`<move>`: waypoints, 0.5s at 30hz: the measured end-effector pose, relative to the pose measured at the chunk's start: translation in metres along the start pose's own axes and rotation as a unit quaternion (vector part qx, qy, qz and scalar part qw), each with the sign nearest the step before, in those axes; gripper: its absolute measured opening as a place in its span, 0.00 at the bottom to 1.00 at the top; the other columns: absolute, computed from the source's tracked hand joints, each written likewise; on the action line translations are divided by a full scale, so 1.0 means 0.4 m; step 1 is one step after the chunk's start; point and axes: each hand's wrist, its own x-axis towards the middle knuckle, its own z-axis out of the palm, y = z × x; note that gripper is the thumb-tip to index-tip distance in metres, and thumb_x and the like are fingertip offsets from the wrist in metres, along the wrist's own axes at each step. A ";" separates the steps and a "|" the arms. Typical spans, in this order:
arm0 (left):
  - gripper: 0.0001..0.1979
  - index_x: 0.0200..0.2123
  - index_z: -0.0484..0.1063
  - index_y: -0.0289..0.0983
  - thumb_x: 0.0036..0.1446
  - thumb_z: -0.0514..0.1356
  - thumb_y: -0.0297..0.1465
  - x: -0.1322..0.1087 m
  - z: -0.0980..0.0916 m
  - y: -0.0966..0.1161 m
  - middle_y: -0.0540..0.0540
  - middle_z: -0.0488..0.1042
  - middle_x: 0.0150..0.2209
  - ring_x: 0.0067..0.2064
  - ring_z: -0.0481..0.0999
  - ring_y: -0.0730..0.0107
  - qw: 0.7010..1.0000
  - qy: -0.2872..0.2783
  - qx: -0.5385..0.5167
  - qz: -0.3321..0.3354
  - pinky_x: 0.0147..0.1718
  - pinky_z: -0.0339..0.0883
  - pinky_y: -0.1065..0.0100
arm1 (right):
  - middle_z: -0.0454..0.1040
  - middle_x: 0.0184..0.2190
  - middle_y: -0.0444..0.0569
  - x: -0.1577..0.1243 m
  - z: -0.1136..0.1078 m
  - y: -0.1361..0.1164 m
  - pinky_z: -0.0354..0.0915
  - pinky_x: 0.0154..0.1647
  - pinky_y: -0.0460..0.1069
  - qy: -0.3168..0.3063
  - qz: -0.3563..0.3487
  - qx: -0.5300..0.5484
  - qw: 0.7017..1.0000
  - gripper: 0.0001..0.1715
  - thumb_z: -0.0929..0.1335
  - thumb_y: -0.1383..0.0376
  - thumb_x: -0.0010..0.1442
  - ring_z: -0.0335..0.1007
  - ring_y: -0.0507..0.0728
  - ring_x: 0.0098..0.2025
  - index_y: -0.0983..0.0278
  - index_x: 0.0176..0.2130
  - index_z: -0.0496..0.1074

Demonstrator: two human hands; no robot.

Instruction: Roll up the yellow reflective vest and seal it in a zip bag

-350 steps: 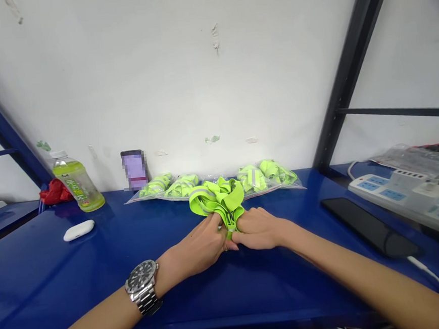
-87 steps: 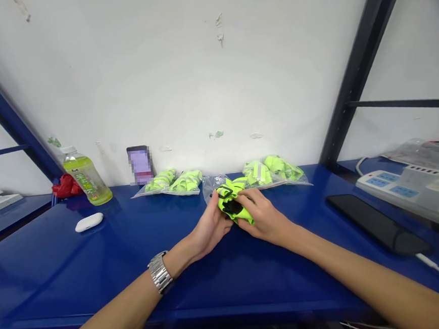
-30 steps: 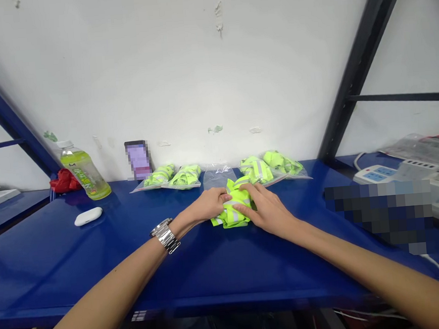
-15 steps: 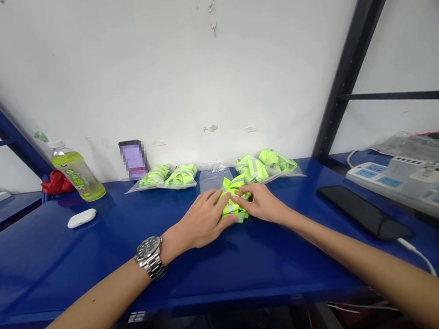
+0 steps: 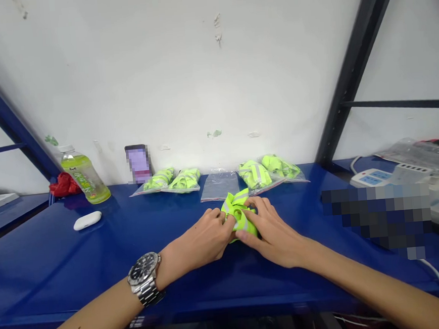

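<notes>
Neon vest bundle [image 5: 240,216]: gripped by left hand [image 5: 204,239] and right hand [image 5: 273,232] fingers. Flat clear bag [image 5: 218,186] behind. Packed bags [image 5: 183,180]: neon vests inside.

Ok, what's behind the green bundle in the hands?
A flat clear bag lies on the blue shelf behind the green bundle; filled bags flank it. The left hand and right hand cover the bundle's lower part.
</notes>
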 end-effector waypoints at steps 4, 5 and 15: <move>0.12 0.35 0.64 0.34 0.67 0.45 0.29 0.002 -0.007 -0.011 0.43 0.68 0.31 0.32 0.65 0.64 0.999 0.000 -0.051 -0.012 0.34 0.59 0.63 | 0.66 0.48 0.59 -0.007 0.003 0.000 0.65 0.47 0.61 0.004 -0.048 -0.005 0.999 0.30 0.63 0.52 0.64 0.62 0.64 0.49 0.63 0.59 0.57; 0.13 0.36 0.65 0.33 0.68 0.44 0.30 0.004 -0.008 -0.014 0.44 0.68 0.30 0.32 0.65 0.64 0.998 0.001 -0.065 -0.020 0.34 0.59 0.63 | 0.66 0.48 0.59 -0.008 0.005 0.003 0.65 0.47 0.61 0.005 -0.061 -0.018 0.998 0.33 0.64 0.53 0.64 0.62 0.65 0.48 0.64 0.61 0.53; 0.19 0.28 0.64 0.36 0.69 0.43 0.37 0.043 -0.055 -0.053 0.49 0.69 0.26 0.26 0.66 0.69 0.951 -0.052 -0.288 -0.095 0.31 0.57 0.67 | 0.70 0.40 0.55 -0.010 -0.001 0.009 0.64 0.38 0.53 -0.006 -0.038 0.024 0.999 0.16 0.62 0.55 0.66 0.67 0.60 0.40 0.64 0.45 0.66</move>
